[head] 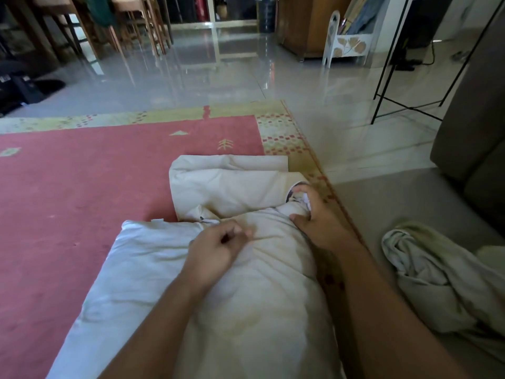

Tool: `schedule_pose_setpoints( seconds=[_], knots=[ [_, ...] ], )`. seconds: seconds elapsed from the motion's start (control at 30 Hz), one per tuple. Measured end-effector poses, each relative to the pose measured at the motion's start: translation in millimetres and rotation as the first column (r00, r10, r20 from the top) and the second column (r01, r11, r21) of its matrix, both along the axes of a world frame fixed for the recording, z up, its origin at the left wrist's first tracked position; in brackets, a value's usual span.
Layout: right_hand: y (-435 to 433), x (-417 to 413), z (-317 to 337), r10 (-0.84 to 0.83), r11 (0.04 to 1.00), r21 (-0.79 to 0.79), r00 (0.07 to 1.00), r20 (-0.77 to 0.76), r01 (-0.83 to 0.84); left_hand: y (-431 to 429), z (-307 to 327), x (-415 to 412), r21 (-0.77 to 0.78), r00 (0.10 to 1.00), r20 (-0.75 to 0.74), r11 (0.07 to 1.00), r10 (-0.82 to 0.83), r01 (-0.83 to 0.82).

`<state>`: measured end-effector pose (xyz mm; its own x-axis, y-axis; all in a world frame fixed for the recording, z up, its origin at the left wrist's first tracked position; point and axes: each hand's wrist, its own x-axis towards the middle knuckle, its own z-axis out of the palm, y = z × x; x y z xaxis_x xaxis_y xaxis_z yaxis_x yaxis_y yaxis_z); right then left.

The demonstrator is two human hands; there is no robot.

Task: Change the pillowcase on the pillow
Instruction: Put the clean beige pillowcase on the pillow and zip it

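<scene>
Glossy tile floor (pixel 218 77) carries a pink rug (pixel 82 201) at 9 o'clock. On it at 6 o'clock lies the pillow (pixel 153 269), its far end entering the cream pillowcase (pixel 226 184) at 12 o'clock. The left hand (pixel 216 248) rests on the pillow, fingers curled, nothing seen held. The right hand (pixel 314 217), at 1 o'clock, grips the pillow's corner at the pillowcase mouth. A crumpled cloth (pixel 426 274) lies at 3 o'clock.

Glossy tiled floor (pixel 246 77), pink rug (pixel 82 187), wooden chairs (pixel 123 23).
</scene>
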<state>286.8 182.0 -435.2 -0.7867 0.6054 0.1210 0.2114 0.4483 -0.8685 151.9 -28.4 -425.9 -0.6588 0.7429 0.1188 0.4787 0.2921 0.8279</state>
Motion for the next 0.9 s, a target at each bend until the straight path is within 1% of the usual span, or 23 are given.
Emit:
schedule_pose_setpoints(
  seconds=[0.03,0.1,0.17,0.2,0.23,0.3,0.33,0.37,0.43,0.47,0.53,0.6,0.67,0.7,0.73,0.77,0.83,0.87,0.9],
  knots=[
    [-2.7,-2.8,-3.9,-0.014,0.999,0.050,1.000,0.011,0.013,8.1,7.4,-9.6,-0.063,0.998,-0.048,0.997,0.033,-0.036],
    [-8.3,-7.1,-11.5,-0.048,0.994,0.095,0.999,-0.023,0.050,29.4,22.9,-28.6,-0.209,0.974,-0.213,0.970,0.077,-0.122],
    [-13.4,-9.4,-16.6,-0.128,0.989,0.070,0.989,-0.080,0.133,53.0,33.0,-42.5,-0.369,0.946,-0.319,0.911,0.060,-0.182],
    [-13.8,-9.5,-18.9,-0.176,0.983,0.042,0.979,-0.103,0.181,63.5,31.9,-51.1,-0.468,0.938,-0.344,0.860,0.036,-0.205],
    [-13.0,-9.2,-20.8,-0.209,0.977,0.020,0.968,-0.136,0.214,71.2,26.8,-61.2,-0.570,0.937,-0.349,0.792,0.010,-0.221],
    [-11.7,-6.1,-25.5,-0.253,0.967,-0.039,0.945,-0.206,0.251,75.6,11.9,-82.5,-0.729,0.961,-0.274,0.659,-0.030,-0.187],
    [-12.2,-3.7,-27.1,-0.270,0.963,-0.067,0.937,-0.222,0.262,72.4,4.1,-93.6,-0.766,0.972,-0.228,0.627,-0.060,-0.141],
    [-11.2,-1.7,-30.3,-0.295,0.956,-0.073,0.932,-0.210,0.285,67.2,-2.9,-103.6,-0.778,0.976,-0.202,0.619,-0.085,-0.107],
    [-9.1,0.0,-36.3,-0.326,0.945,-0.085,0.935,-0.139,0.317,55.5,-13.4,-120.5,-0.755,0.972,-0.227,0.642,-0.066,-0.133],
    [-6.1,-0.9,-41.5,-0.325,0.945,-0.074,0.943,-0.070,0.320,49.9,-17.4,-127.8,-0.744,0.965,-0.255,0.651,-0.069,-0.150],
    [-0.7,-3.2,-49.9,-0.343,0.939,0.004,0.937,0.070,0.344,40.1,-17.2,-137.4,-0.744,0.953,-0.286,0.649,-0.097,-0.157],
    [-2.2,-1.5,-53.2,-0.398,0.918,0.063,0.908,0.131,0.393,27.5,-9.0,-142.9,-0.717,0.928,-0.370,0.649,-0.048,-0.253],
    [-7.3,3.6,-52.9,-0.419,0.908,0.042,0.899,0.124,0.417,11.3,0.6,-150.7,-0.643,0.876,-0.479,0.659,0.052,-0.391],
    [-9.1,6.4,-52.6,-0.415,0.909,0.015,0.901,0.125,0.416,2.8,5.3,-155.7,-0.606,0.861,-0.500,0.672,0.094,-0.426],
    [-9.4,8.5,-51.7,-0.406,0.913,0.004,0.904,0.134,0.409,-5.9,8.4,-161.3,-0.577,0.860,-0.494,0.693,0.126,-0.433],
    [-9.6,9.9,-49.0,-0.393,0.919,0.027,0.905,0.164,0.394,-14.0,10.6,-166.2,-0.560,0.873,-0.467,0.716,0.143,-0.417],
    [-9.0,10.0,-42.2,-0.357,0.933,0.136,0.903,0.239,0.333,-27.6,12.3,-173.5,-0.523,0.907,-0.387,0.772,0.163,-0.362],
    [-9.7,9.5,-38.9,-0.344,0.934,0.191,0.907,0.243,0.303,-33.6,12.1,-174.1,-0.479,0.916,-0.358,0.807,0.182,-0.347],
    [-11.1,9.0,-37.5,-0.338,0.932,0.214,0.917,0.211,0.294,-38.9,12.0,-172.0,-0.426,0.923,-0.328,0.841,0.201,-0.334]
  ],
)
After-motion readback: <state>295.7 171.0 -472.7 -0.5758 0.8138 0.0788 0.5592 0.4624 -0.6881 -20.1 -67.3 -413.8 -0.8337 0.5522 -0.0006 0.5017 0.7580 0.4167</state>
